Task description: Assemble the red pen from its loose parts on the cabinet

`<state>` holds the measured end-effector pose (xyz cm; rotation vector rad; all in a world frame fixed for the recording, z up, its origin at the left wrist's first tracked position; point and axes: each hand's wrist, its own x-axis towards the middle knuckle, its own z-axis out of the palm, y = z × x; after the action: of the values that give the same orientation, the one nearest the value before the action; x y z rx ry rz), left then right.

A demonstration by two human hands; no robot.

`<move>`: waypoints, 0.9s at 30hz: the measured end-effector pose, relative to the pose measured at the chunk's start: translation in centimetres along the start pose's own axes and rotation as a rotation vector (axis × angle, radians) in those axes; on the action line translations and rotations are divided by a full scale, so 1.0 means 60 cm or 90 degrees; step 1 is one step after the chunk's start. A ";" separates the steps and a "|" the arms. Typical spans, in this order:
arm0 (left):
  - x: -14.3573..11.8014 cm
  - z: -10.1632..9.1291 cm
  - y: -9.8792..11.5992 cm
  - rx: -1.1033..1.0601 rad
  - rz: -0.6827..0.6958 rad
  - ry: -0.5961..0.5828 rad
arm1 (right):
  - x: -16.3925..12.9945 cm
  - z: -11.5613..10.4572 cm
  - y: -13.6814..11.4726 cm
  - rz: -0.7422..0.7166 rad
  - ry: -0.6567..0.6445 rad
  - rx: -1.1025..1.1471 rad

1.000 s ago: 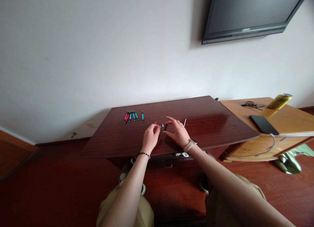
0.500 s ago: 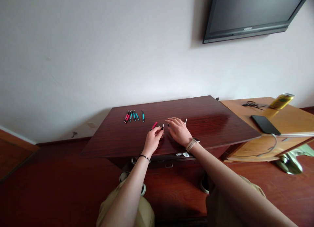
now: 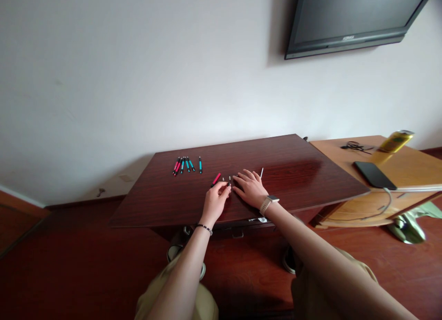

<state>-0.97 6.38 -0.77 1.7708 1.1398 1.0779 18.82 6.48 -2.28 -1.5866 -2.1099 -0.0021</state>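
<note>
My left hand (image 3: 214, 199) is closed in a pinch over the dark wooden table (image 3: 172, 200), with a small black piece (image 3: 229, 184) at its fingertips; what exactly the piece is I cannot make out. Beside it, my right hand (image 3: 251, 189) lies palm down on the tabletop, fingers spread. A red pen barrel (image 3: 216, 177) rests just beyond my left fingers. Two small pale pieces (image 3: 229, 177) are on the table between the hands. Past my right fingers lies a thin white stick (image 3: 261, 172), like a pen refill.
Several pens (image 3: 187, 164) with red or teal barrels lie at the table's left rear. To the right, a lower wooden cabinet (image 3: 331, 154) bears a black phone (image 3: 374, 175) with a cable, a dark cord (image 3: 355, 146) and a yellow can (image 3: 395, 141). A television (image 3: 359, 16) hangs on the wall.
My right hand has slid slightly nearer me, its fingers spread wider. My left hand has dropped slightly, still pinching the small black piece.
</note>
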 end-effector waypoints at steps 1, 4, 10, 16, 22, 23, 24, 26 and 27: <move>0.000 0.000 0.000 0.000 -0.003 -0.001 | 0.001 0.001 0.001 0.002 -0.003 0.007; 0.000 0.001 0.000 0.016 0.002 0.001 | 0.006 0.000 0.001 0.008 0.002 0.044; -0.001 0.000 0.004 0.067 0.028 0.018 | 0.004 -0.033 -0.008 0.047 0.111 0.302; 0.001 0.004 0.008 0.100 0.043 0.030 | -0.021 -0.049 -0.017 0.120 0.117 0.612; -0.001 0.008 -0.001 0.120 0.071 0.021 | -0.025 -0.036 -0.017 0.143 0.144 0.695; -0.002 0.008 -0.002 0.121 0.076 0.020 | -0.024 -0.035 -0.018 0.142 0.140 0.703; -0.002 0.008 -0.002 0.122 0.082 0.020 | -0.024 -0.034 -0.019 0.140 0.133 0.710; -0.002 0.008 0.000 0.118 0.097 0.018 | -0.024 -0.034 -0.020 0.135 0.124 0.716; -0.002 0.008 0.001 0.115 0.105 0.016 | -0.024 -0.034 -0.020 0.133 0.121 0.714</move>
<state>-0.57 6.15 -0.89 2.0272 1.1521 1.1259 18.79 4.18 -0.70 -1.0072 -1.3265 0.8908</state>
